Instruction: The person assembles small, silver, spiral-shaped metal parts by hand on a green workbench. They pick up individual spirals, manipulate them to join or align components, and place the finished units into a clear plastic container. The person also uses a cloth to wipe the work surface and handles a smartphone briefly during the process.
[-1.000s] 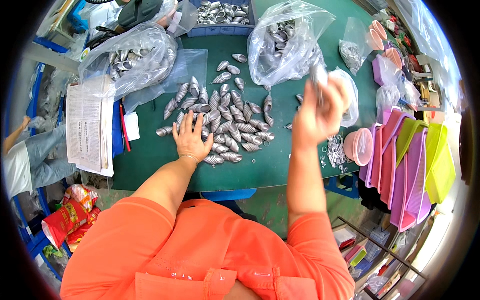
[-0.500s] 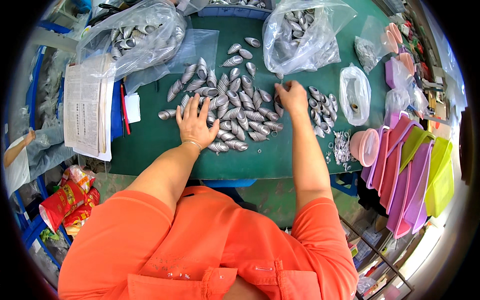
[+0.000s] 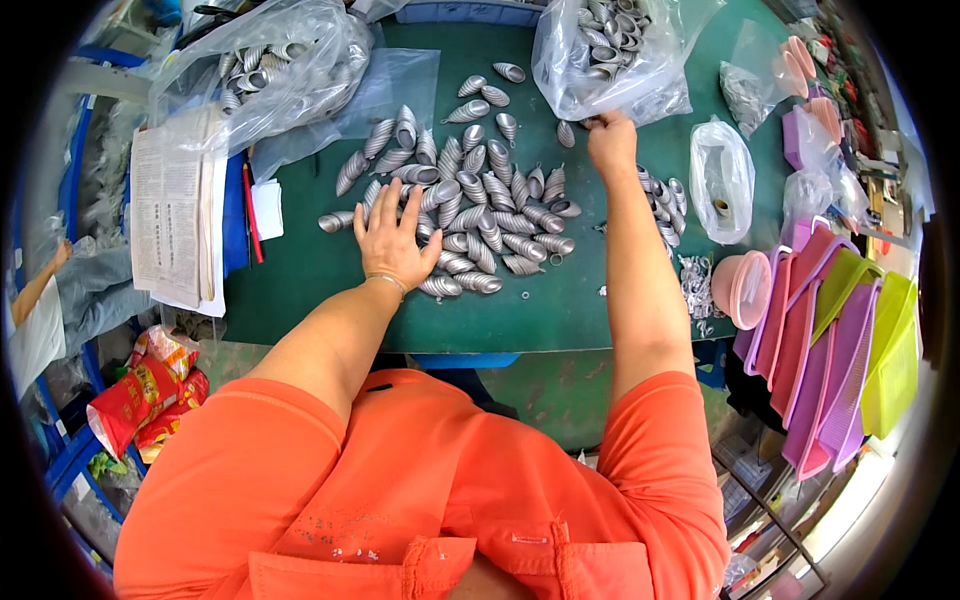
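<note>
Silvery ribbed, spiral-grooved metal pieces (image 3: 490, 232) with hollow ends lie in a loose pile on the green table. My left hand (image 3: 393, 240) rests on the pile's left side, its fingers spread, holding nothing. Beyond the pile, my right hand (image 3: 612, 143) pinches the near edge of a clear plastic bag (image 3: 575, 85) that holds more such pieces. One single metal piece (image 3: 565, 134) lies just left of my right fingertips. The fingertips themselves are partly hidden against the bag. My right forearm crosses in front of a smaller group of metal pieces (image 3: 668, 205).
Another filled clear bag (image 3: 300, 60) stands at the far left, near printed sheets (image 3: 175, 215) and a red pen (image 3: 250, 215). To the right are an open plastic bag (image 3: 722, 180), small metal fittings (image 3: 697, 285), a pink cup (image 3: 742, 288) and hanging coloured baskets (image 3: 810, 350).
My right hand has moved away from the pile, up and right to the bag's edge. The bag's near edge is raised and more of its contents show. My left hand stays on the pile.
</note>
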Action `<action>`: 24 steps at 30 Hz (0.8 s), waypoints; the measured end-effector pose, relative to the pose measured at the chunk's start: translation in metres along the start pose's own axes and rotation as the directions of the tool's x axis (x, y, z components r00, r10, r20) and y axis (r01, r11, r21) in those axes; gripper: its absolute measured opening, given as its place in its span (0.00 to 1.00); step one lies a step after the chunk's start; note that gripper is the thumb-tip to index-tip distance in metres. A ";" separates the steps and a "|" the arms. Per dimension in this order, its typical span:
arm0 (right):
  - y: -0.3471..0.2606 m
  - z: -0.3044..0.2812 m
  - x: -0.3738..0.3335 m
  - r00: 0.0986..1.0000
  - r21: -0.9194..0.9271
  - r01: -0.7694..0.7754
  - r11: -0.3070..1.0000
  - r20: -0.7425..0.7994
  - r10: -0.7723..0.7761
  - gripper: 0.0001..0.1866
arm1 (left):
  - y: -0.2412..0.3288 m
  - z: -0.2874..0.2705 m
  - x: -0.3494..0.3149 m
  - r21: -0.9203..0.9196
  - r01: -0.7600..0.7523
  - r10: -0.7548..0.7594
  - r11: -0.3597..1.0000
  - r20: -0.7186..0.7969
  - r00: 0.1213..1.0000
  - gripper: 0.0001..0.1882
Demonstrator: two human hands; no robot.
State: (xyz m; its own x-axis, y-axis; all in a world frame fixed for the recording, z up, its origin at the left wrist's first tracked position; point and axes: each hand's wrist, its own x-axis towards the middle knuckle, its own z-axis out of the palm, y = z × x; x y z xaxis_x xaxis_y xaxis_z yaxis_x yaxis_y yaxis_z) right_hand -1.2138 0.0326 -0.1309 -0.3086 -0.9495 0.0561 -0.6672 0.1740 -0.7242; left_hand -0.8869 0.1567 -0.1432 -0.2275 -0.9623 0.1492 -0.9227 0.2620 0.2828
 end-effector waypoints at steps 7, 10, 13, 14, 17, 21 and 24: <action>-0.012 0.021 -0.028 0.989 -0.300 0.056 0.952 0.149 -0.011 0.22 | -0.001 0.000 -0.001 0.000 0.005 -0.005 1.000 0.007 1.000 0.35; -0.012 0.012 -0.046 0.991 0.193 -0.062 0.979 0.130 0.037 0.19 | 0.001 -0.002 0.000 -0.002 0.002 -0.002 1.000 0.012 1.000 0.35; -0.035 -0.002 -0.076 0.953 0.770 -0.301 0.563 0.264 0.149 0.17 | 0.000 -0.001 -0.001 -0.010 0.015 -0.015 1.000 0.012 1.000 0.35; -0.044 -0.009 -0.085 0.958 0.817 -0.281 0.504 0.271 0.095 0.18 | 0.000 -0.001 -0.001 -0.010 0.019 -0.019 1.000 0.015 1.000 0.35; -0.071 -0.025 -0.107 0.971 0.932 -0.214 0.293 0.237 -0.045 0.21 | 0.000 -0.002 -0.001 -0.005 0.026 -0.026 1.000 0.025 0.999 0.35; -0.086 -0.031 -0.122 0.977 0.986 -0.164 0.026 0.166 -0.133 0.26 | 0.001 -0.002 0.000 0.001 0.027 -0.027 1.000 0.030 0.999 0.35; -0.093 -0.035 -0.131 0.962 0.947 -0.249 -0.202 0.218 -0.162 0.26 | 0.001 -0.002 0.000 -0.005 0.023 -0.023 1.000 0.027 0.999 0.35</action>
State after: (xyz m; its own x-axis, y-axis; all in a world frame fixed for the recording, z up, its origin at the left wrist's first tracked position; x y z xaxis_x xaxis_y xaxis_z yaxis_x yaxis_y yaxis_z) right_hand -1.1348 0.1503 -0.0465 -0.0409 -0.9989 0.0216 0.8537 -0.0462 -0.5186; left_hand -0.8871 0.1575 -0.1409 -0.2143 -0.9697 0.1171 -0.9263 0.2398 0.2907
